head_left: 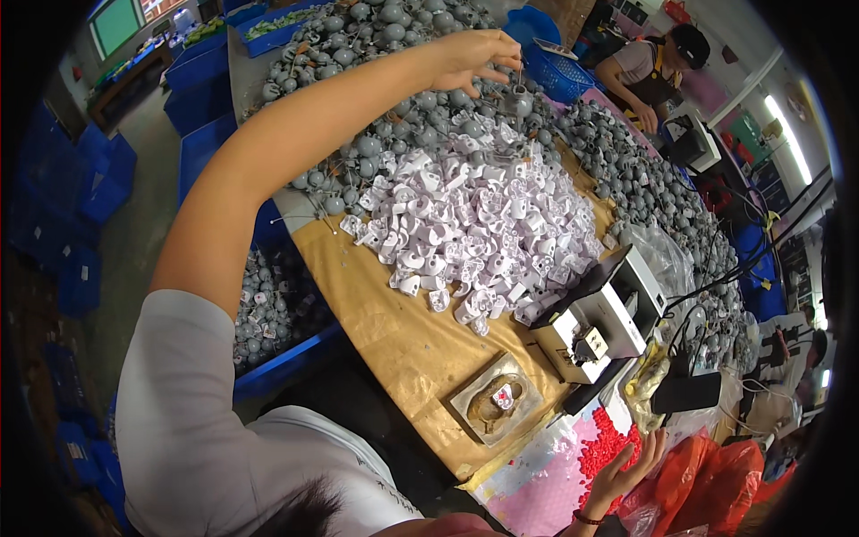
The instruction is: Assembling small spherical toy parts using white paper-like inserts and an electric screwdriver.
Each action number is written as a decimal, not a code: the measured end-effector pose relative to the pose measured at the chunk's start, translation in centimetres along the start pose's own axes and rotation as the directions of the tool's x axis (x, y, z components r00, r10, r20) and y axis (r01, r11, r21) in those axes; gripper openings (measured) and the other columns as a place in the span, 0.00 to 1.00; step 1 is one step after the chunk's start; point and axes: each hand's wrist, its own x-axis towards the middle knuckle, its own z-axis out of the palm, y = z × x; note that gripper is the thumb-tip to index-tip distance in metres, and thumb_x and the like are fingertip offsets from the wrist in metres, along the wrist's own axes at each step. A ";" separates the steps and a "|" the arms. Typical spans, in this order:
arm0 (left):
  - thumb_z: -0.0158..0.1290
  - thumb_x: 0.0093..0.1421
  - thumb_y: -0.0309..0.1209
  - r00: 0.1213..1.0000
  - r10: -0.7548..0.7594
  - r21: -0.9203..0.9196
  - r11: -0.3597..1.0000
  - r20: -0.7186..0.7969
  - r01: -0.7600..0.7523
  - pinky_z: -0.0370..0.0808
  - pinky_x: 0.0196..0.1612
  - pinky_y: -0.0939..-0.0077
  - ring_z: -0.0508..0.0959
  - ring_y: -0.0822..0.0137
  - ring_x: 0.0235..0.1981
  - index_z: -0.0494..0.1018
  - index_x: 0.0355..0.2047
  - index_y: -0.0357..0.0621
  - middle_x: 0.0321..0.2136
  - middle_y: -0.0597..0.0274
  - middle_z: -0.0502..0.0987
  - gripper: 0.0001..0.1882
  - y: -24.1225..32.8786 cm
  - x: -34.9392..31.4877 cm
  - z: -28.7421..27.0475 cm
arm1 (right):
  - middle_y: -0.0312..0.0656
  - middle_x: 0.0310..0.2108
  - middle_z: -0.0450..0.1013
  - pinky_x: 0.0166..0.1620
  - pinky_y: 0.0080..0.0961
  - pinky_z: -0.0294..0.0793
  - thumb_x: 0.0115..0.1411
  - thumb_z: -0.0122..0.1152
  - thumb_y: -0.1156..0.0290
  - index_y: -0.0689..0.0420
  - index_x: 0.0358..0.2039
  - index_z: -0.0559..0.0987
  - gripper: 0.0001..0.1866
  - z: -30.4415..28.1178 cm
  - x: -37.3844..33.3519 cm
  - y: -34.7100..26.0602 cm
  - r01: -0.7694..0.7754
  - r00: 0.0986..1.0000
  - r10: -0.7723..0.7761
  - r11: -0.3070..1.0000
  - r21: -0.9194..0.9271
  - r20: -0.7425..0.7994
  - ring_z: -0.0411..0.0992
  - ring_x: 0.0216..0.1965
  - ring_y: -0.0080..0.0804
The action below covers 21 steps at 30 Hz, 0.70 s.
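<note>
My left hand (474, 64) reaches far across the table with its fingers closed in a pinch. A grey round plastic part (519, 104) hangs just below them, seemingly by a thin wire or cord. Under that arm spreads a heap of similar grey parts (367, 148), and nearer to me lies a pile of small white plastic pieces (483, 224). My right hand (622, 474) is held open, fingers apart, at the lower right beside many small red pieces (607, 447). A square metal fixture (461, 407) sits on the brown table covering, with a small white-and-red piece (506, 394) in its hollow.
A white boxy device (617, 309) stands right of the white pile, near cables and a clear plastic bag (658, 255). Red plastic bags (716, 474) lie at the lower right. Blue bins (201, 148) line the left side. Another person (653, 76) works at the far right.
</note>
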 end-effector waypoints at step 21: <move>0.50 0.68 0.39 0.956 0.125 0.209 0.960 0.265 -0.184 0.73 0.36 0.75 0.73 0.77 0.29 0.73 0.35 0.47 0.25 0.70 0.72 0.10 0.4 -4.9 11.0 | 0.56 0.52 0.72 0.54 0.41 0.72 0.59 0.58 0.82 0.63 0.49 0.75 0.16 4.4 4.4 -8.3 0.092 0.986 -0.143 0.895 0.437 0.085 0.73 0.51 0.52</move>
